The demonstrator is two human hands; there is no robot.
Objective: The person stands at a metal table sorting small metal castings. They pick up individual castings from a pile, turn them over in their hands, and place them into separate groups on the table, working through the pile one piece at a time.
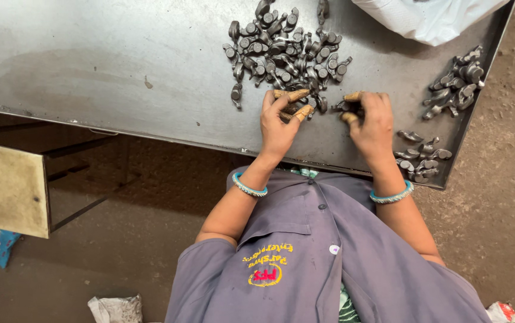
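Metal parts, small, dark, forged, heaped in a main pile [284,51] at far centre of steel table [120,72]. Second cluster [457,84] at far right along table rim; third cluster [422,158] at near right corner, well apart from main pile. Left hand [278,122] at near edge of pile, fingers [296,94] in tan fingertip covers, closed around one metal part [293,109]. Right hand [374,125] just beside, to the right, fingers [353,96] likewise covered and bent down over loose parts at pile's near-right fringe; actual grip hidden under the knuckles, cannot tell. Teal bangle [248,186] on left wrist, matching one on right. White bag [431,18] at far right, overlapping table edge. Step in hand, by judgement: picking single pieces off the heap's near edge and checking them by touch. Further handling likely calls for a firm pinch on the irregular shape and a clear gap kept between clusters.
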